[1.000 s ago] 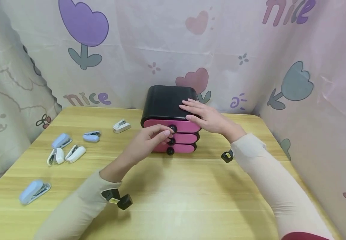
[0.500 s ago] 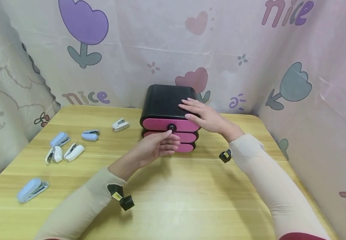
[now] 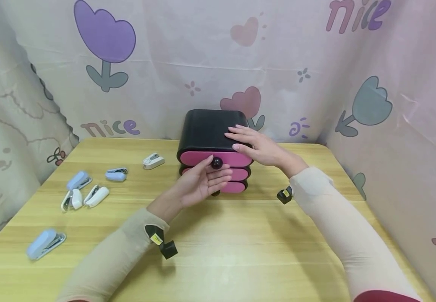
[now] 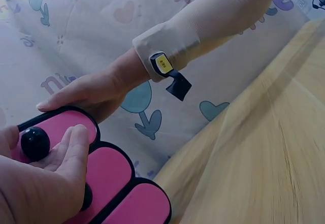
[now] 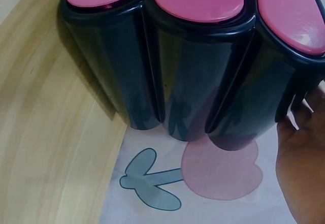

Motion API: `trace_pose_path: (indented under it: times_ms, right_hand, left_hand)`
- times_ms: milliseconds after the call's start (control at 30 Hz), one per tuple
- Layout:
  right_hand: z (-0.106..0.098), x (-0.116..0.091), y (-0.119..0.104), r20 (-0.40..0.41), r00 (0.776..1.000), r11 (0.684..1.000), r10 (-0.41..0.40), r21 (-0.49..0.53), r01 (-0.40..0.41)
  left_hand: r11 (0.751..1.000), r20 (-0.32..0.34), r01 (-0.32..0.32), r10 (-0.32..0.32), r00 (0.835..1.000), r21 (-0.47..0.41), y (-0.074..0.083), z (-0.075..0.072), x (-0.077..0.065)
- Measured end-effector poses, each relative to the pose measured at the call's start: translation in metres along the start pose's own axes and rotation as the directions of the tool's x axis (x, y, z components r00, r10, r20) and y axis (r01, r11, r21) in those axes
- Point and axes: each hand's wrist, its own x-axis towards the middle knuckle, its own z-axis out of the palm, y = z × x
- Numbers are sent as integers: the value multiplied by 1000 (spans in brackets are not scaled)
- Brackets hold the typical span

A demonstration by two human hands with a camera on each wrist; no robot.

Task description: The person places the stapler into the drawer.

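A small black cabinet (image 3: 210,130) with three stacked pink-fronted drawers stands at the back middle of the table. All its drawers are pushed in. At the top drawer's round black knob (image 3: 216,162), my left hand (image 3: 195,186) is turned palm up, its thumb beside the knob and its fairly straight fingers below it. The left wrist view has that knob (image 4: 35,144) between thumb and fingers. My left hand hides much of the middle drawer and its knob. My right hand (image 3: 261,147) lies flat on the cabinet's top right edge, fingers extended.
Several small staplers lie on the left of the wooden table (image 3: 240,251): a blue stapler (image 3: 45,244) nearest, white and blue ones behind, and a white stapler (image 3: 153,161) left of the cabinet. A patterned curtain (image 3: 165,75) hangs behind and at both sides.
My left hand's fingertips were bunched in front of the knobs; the hand has since turned palm up, with its fingers extended under the top knob. The right hand stays put.
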Motion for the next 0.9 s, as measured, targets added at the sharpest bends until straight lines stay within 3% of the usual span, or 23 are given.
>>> trace_pose_path:
  times_ms: [267, 567, 900]
  right_hand:
    - [0, -1, 1, 7, 1000, 1000, 7, 2, -7]
    - [-1, 1, 0, 33, 999, 1000, 20, -11, -20]
    - [-1, 0, -3, -4, 1000, 1000, 19, -13, -19]
  left_hand:
    - [999, -31, 6, -7, 1000, -33, -5, 5, -2]
    - [1000, -26, 13, -14, 1000, -27, -16, 14, -22]
    - [998, -14, 53, -53, 999, 27, -28, 27, -47]
